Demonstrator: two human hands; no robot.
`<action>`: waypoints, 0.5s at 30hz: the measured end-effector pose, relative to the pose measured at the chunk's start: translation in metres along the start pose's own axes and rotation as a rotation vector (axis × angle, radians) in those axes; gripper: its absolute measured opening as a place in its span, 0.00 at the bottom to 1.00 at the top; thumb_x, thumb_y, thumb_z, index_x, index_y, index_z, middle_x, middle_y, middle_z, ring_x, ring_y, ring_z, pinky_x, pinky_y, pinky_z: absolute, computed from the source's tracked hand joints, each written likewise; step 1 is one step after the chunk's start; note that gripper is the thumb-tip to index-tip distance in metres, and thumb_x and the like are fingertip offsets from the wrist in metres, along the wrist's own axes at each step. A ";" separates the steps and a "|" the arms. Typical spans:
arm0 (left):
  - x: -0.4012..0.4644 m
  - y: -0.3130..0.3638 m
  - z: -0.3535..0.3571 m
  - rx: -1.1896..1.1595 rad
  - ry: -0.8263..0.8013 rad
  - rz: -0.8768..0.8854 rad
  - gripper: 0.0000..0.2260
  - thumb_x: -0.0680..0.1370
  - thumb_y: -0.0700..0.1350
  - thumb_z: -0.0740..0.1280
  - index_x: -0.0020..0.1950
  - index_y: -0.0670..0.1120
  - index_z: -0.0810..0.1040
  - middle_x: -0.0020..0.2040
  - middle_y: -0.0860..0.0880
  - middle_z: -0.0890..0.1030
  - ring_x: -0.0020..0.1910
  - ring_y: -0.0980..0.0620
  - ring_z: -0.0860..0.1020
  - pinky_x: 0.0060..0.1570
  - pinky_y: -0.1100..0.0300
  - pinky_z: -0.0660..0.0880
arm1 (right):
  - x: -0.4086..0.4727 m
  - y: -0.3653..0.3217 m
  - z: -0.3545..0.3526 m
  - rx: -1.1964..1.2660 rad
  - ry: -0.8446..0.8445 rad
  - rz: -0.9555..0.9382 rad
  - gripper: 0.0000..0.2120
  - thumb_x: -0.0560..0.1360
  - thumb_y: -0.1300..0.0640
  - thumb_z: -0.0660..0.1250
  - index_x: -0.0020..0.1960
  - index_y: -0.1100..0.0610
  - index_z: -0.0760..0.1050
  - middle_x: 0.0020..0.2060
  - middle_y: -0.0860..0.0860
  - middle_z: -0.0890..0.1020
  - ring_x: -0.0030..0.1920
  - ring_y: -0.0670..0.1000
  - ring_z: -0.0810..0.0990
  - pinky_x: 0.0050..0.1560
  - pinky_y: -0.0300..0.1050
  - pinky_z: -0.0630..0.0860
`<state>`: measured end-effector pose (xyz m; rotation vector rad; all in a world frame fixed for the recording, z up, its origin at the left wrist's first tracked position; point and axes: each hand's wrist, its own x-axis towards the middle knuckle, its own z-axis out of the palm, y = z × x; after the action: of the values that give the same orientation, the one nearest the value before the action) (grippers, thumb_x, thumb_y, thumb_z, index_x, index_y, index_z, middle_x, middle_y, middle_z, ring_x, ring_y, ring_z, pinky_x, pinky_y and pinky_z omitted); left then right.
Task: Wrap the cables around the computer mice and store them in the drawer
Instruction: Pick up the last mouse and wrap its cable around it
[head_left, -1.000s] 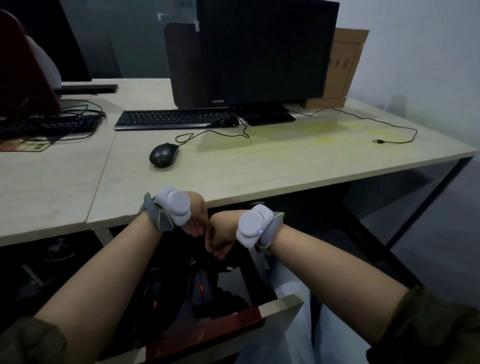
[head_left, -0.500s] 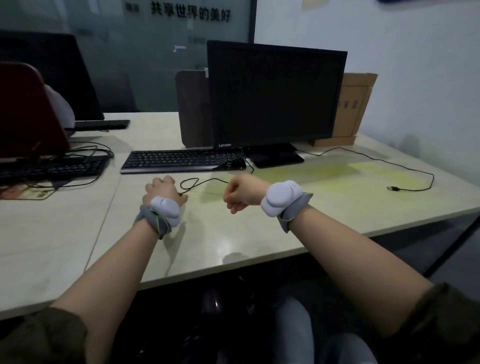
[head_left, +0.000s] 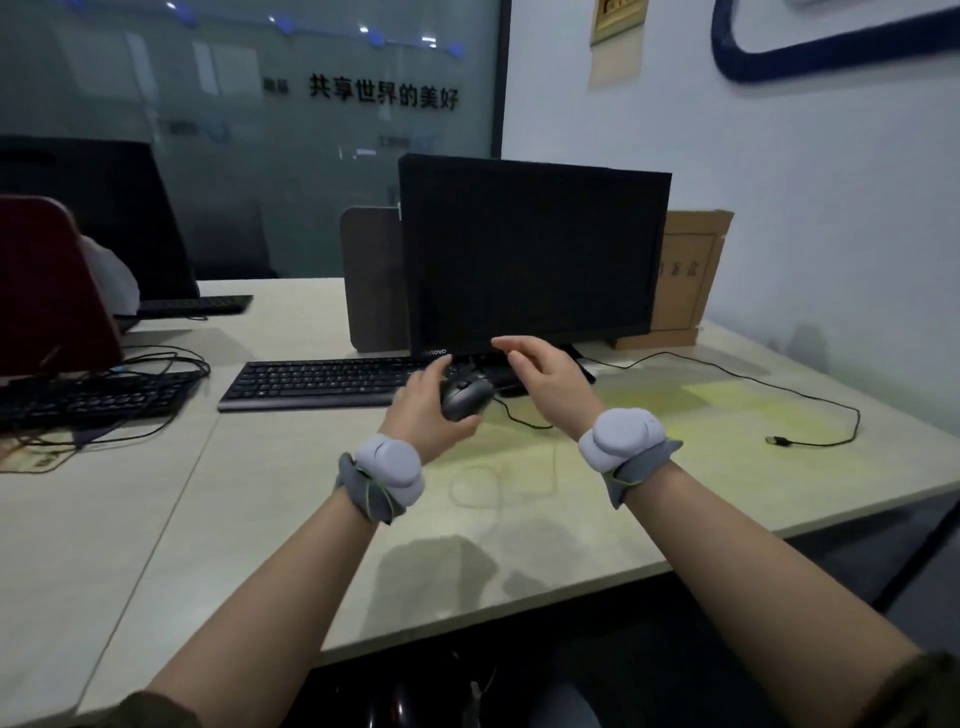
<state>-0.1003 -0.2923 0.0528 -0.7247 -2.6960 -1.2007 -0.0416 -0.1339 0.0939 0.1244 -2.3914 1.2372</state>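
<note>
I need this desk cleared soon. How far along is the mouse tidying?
Early. Nothing looks finished here. In hand: the left hand holds the black mouse above the desk; the right hand is open beside it. Left: the cable trails unwound across the desk, and storing in the drawer, which is out of view.

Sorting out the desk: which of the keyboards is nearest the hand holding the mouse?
The keyboard before the Lenovo monitor, beside the left hand gripping the mouse; the others lie farther left.

**Setting: shared office**

Long pale desk (head_left: 649, 509) carries a Lenovo monitor (head_left: 530, 254) and black keyboard (head_left: 317, 382); second keyboard (head_left: 88, 400) at neighbouring seat. Frosted glass partition (head_left: 249, 135) with Chinese lettering behind; cardboard box (head_left: 685, 275) against white wall.
</note>
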 end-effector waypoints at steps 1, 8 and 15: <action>0.001 0.016 0.004 -0.103 0.008 0.061 0.37 0.69 0.52 0.72 0.74 0.52 0.57 0.63 0.47 0.70 0.62 0.46 0.71 0.59 0.50 0.74 | 0.000 -0.001 -0.012 0.025 0.016 0.002 0.14 0.80 0.58 0.56 0.63 0.55 0.73 0.55 0.47 0.77 0.56 0.44 0.74 0.53 0.27 0.69; 0.009 0.116 0.036 -0.553 0.069 0.150 0.35 0.72 0.53 0.70 0.74 0.53 0.56 0.56 0.53 0.71 0.53 0.56 0.73 0.45 0.69 0.70 | -0.024 -0.005 -0.094 0.327 -0.003 0.238 0.22 0.78 0.40 0.51 0.61 0.53 0.72 0.57 0.50 0.79 0.57 0.47 0.77 0.56 0.40 0.70; 0.018 0.182 0.071 -0.801 0.100 0.003 0.36 0.70 0.57 0.69 0.73 0.53 0.57 0.67 0.48 0.67 0.63 0.48 0.71 0.61 0.53 0.71 | -0.065 0.010 -0.125 0.203 -0.085 0.261 0.23 0.75 0.44 0.63 0.65 0.53 0.68 0.54 0.48 0.80 0.51 0.42 0.80 0.48 0.31 0.73</action>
<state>-0.0253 -0.1289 0.1319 -0.6959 -2.0702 -2.2631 0.0570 -0.0364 0.1213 -0.0782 -2.4056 1.6235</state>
